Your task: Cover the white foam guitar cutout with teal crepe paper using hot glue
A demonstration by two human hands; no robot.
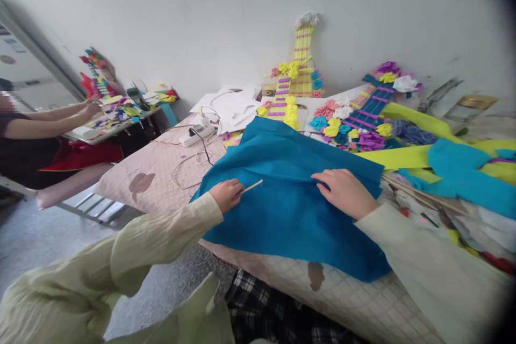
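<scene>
A large sheet of dark blue fabric (278, 220) is spread over the near part of the table, with a soft fold across its middle. My left hand (228, 194) is closed round a thin pale stick (252, 187), whose free end points to the right over the fabric. On the right side of the sheet rests my right hand (342, 189), its fingers stretched towards the fold and apart from the stick. Whether its fingertips pinch the cloth cannot be made out.
Behind the sheet stand a yellow woven craft piece (303, 59) and a blue one (368, 107) with paper flowers. A power strip (198, 133) with cables lies at left. Blue and yellow scraps (471, 172) and scissors (455, 226) lie right. Another person's arm (60, 118) reaches over a farther table.
</scene>
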